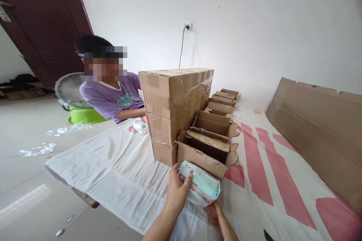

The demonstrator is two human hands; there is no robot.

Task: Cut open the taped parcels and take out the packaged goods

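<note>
- Packet (202,184), lower centre of the frame, is outside the nearest open box (198,158), just in front of it.
- Left hand (177,192): fingers curled over the packet's left end. Right hand (216,211) is beneath it; whether those fingers grip cannot be told.
- Further open boxes (219,107) stand in a row behind; three taped boxes (169,94) are stacked beside them.
- Surface: white cloth with pink stripes (113,158) on a pale floor.
- Room: another person's purple sleeve (93,96), fan (68,90) and door (48,19) at left; cardboard sheet (319,128) at right.

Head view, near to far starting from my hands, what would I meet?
Teal-and-white plastic pack → nearest open brown cardboard box → further open brown cardboard boxes → white wall socket with black cable.
</note>
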